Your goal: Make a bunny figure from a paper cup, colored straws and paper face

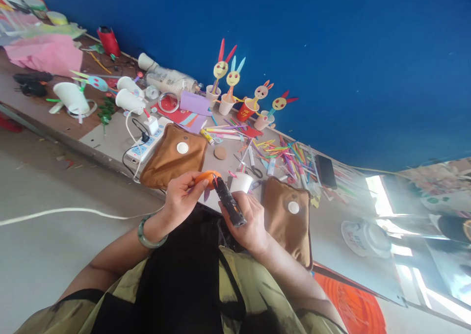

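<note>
My left hand [181, 199] pinches a round orange piece [206, 176] between thumb and fingers. Wrapped in my right hand [253, 222] is a black hot glue gun [228, 200], its nozzle touching or very near the orange piece. Just beyond my right hand stands a white paper cup [241, 182] with a pink bit and sticks at its rim. A brown disc [220, 152] lies flat on the table farther back. Brown plush pads, one left [174, 160] and one right [289, 216], flank my hands.
Rabbit-faced cup figures [233, 79] line the blue wall. Coloured sticks [290, 157], scissors [255, 169] and a dark phone [326, 171] lie toward the right. A power strip [147, 145] with plugged-in cables sits left. Tipped paper cups [71, 97] and a pink cloth [44, 54] are farther left.
</note>
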The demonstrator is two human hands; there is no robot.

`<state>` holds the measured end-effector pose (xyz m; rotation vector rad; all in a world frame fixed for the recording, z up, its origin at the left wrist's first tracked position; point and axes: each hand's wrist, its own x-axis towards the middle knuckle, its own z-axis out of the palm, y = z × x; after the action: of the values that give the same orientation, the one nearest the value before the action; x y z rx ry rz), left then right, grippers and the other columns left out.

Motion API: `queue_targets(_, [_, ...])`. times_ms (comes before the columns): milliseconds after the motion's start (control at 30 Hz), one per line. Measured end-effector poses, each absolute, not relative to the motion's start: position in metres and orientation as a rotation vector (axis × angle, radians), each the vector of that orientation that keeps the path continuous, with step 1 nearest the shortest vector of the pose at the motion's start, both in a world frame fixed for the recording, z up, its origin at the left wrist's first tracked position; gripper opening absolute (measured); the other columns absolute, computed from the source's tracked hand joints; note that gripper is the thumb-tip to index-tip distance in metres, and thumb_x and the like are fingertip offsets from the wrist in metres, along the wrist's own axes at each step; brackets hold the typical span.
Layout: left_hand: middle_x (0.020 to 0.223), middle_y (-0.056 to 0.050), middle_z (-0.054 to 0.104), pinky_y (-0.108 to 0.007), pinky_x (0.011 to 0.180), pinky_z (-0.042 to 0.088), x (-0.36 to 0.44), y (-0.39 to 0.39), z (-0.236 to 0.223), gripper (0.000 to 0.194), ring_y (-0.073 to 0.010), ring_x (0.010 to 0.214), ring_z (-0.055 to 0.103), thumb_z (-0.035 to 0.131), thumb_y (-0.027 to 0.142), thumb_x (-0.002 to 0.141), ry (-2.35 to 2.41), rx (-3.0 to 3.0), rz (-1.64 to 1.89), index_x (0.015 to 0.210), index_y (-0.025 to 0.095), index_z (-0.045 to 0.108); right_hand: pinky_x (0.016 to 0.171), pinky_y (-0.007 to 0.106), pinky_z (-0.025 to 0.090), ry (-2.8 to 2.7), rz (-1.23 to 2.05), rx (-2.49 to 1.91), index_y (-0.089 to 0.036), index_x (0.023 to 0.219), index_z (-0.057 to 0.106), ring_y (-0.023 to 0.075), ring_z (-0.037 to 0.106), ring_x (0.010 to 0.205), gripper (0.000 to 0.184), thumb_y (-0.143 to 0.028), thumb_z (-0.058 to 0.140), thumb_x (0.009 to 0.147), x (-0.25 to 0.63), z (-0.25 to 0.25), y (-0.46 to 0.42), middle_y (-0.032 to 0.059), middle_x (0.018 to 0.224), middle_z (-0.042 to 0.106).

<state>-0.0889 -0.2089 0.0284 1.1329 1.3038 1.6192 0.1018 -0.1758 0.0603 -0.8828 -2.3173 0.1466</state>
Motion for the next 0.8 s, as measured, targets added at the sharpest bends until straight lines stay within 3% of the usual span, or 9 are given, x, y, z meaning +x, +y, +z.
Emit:
queue_targets(167, [0.082,-0.005,0.077,-0.023,0.062,0.053,-0.0891,-0.2083,0.0258,0.026,-0.013,0.065,0.067,0.069,0.036,0.093,1.291,1.153,1.625,0.107,0.015,0.076,0.06,0.028,0.042,-2.312,0.143,-0.899,-0.023,0.09,0.05,0.0149,0.052,0.059,0.013,-0.013,0.059,0.087,0.102,0.0608,-0.176,-0.0013,0.071,0.06])
queue_targets(333, [0.075,-0.003,0.074,-0.022,0.06,0.052,-0.0883,-0.2081,0.0256,0.024,-0.0112,0.061,0.064,0.07,0.036,0.093,1.333,1.139,1.609,0.102,0.015,0.077,0.062,0.029,0.044,-2.325,0.138,-0.863,-0.023,0.091,0.049,0.0157,0.054,0.06,0.013,-0.015,0.059,0.088,0.0999,0.0583,-0.1763,-0.0012,0.071,0.06])
queue_targets(533, [0.084,-0.005,0.078,-0.023,0.059,0.054,-0.0897,-0.2086,0.0257,0.028,-0.0126,0.063,0.067,0.07,0.039,0.092,1.291,1.096,1.632,0.106,0.016,0.077,0.06,0.028,0.042,-2.309,0.139,-0.903,-0.023,0.089,0.049,0.0151,0.053,0.059,0.014,-0.013,0.059,0.089,0.0999,0.0602,-0.1735,-0.0013,0.071,0.06])
queue_targets(800, [0.074,-0.003,0.074,-0.022,0.06,0.053,-0.0894,-0.2088,0.0267,0.026,-0.0122,0.062,0.065,0.071,0.039,0.092,1.343,1.113,1.603,0.102,0.016,0.077,0.064,0.029,0.045,-2.329,0.148,-0.882,-0.023,0.09,0.051,0.0166,0.057,0.061,0.012,-0.014,0.059,0.087,0.0993,0.059,-0.1771,-0.0004,0.071,0.062])
